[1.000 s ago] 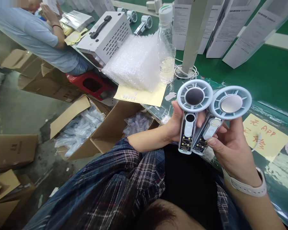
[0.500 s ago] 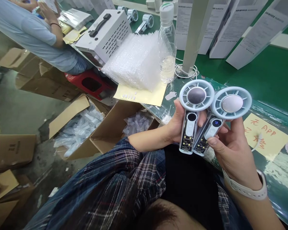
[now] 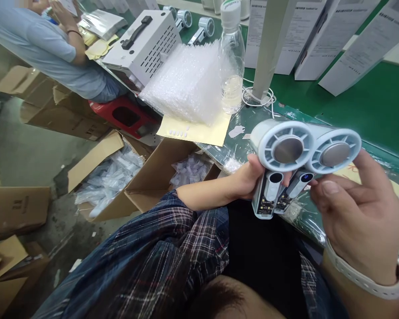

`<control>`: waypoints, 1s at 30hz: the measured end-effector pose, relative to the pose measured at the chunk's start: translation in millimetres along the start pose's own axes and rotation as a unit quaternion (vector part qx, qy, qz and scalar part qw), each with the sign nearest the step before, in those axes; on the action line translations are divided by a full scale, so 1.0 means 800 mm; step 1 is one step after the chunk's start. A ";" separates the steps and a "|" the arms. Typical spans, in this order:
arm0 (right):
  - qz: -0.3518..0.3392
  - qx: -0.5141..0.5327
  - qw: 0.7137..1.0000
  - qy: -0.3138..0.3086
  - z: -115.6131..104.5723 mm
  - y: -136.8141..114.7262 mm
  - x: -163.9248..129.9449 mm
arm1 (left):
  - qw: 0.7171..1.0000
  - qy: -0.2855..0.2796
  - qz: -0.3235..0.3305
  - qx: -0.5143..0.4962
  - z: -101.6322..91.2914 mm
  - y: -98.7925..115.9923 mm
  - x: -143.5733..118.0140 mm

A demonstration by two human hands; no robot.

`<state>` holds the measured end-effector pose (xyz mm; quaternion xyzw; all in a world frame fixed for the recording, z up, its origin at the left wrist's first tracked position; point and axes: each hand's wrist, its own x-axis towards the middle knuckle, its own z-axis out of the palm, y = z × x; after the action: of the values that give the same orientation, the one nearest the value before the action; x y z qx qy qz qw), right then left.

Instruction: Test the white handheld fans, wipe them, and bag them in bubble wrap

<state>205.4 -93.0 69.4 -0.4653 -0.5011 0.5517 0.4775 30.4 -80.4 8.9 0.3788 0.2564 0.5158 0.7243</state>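
Observation:
Two pale blue handheld fans stand side by side in front of me, their round heads touching. My left hand (image 3: pixel 249 179) is closed around the handle of the left handheld fan (image 3: pixel 269 195), with a fingertip showing between the two handles. The right handheld fan (image 3: pixel 335 153) has a small lit display below its head. My right hand (image 3: pixel 359 212) is at its right side, index finger against the rim of the head and other fingers curled by the handle. The thumb is off the button. Part of that grip is hidden behind the fan.
Beyond the fans are a plastic bottle (image 3: pixel 232 62), a bubble-wrap stack (image 3: pixel 186 84) on yellow paper (image 3: pixel 216 135), a white metal box (image 3: pixel 139 48) and a post (image 3: pixel 272 44). Open cartons (image 3: pixel 153 177) stand at left. A co-worker (image 3: pixel 49 44) is at the far left.
Both fans have tilted and shifted slightly right, showing more of the left head's side. My right hand has moved right, its thumb lifting from the right fan's button.

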 end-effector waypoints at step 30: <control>0.037 0.055 0.997 -0.047 0.003 -0.003 0.000 | 0.994 -0.047 0.050 0.089 -0.009 -0.015 -0.005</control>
<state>203.0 -93.1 72.2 -0.4299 -0.4743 0.6172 0.4576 30.5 -84.0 -5.4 0.4781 0.2473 0.5081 0.6723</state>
